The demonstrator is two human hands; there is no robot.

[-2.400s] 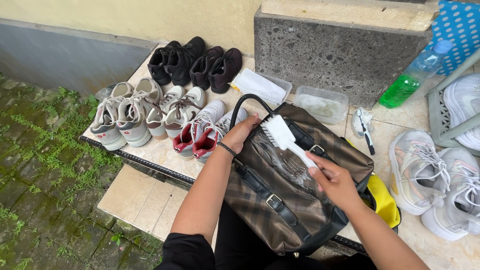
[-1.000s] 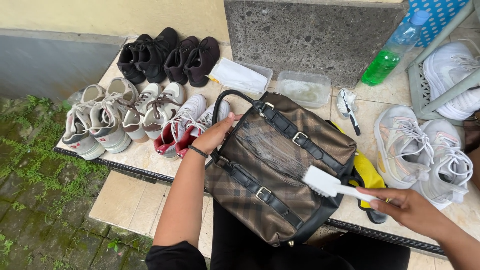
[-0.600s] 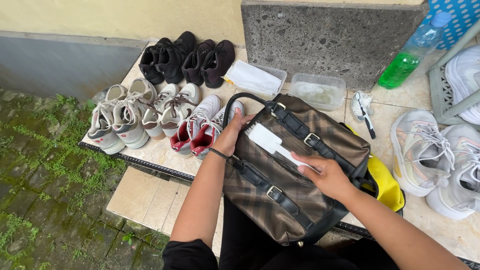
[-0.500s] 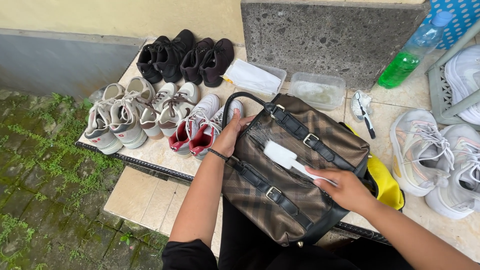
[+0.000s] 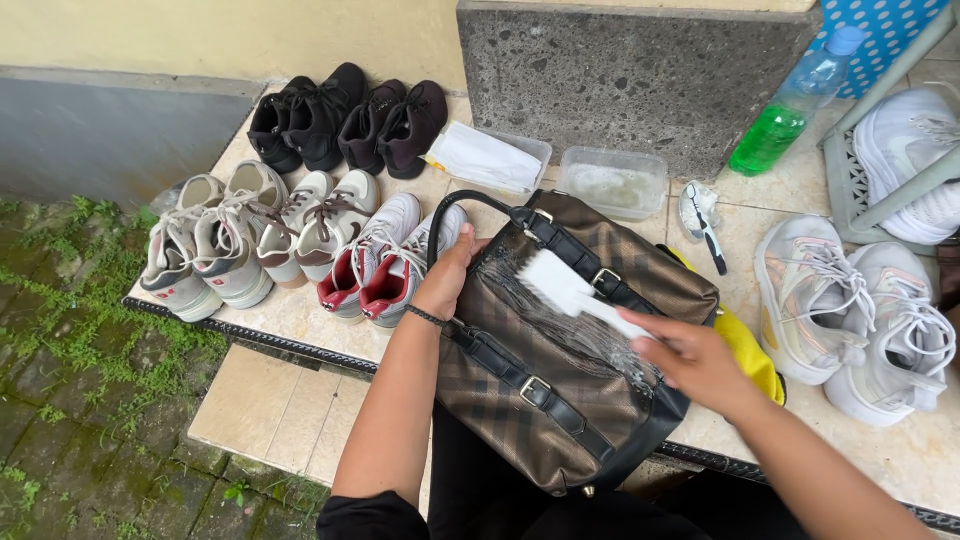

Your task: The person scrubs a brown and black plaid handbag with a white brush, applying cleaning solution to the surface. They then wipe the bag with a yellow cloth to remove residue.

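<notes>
Tiled ledge (image 5: pixel 300 310) ran beside mossy ground, rows of sneakers (image 5: pixel 290 235) lined up on it. Brown checked bag (image 5: pixel 560 370) lay at ledge's near edge. Our left hand (image 5: pixel 447 280) clasped bag's upper end by black handle. Our right hand (image 5: pixel 690 360) gripped white brush (image 5: pixel 560 287), bristles pressed on bag's wet, soapy side. Green bottle (image 5: pixel 780 125) stood well apart.

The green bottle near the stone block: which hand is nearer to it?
Right. The right hand holds the white brush on the brown bag, below and left of the green bottle. The left hand grips the bag's far left edge.
</notes>
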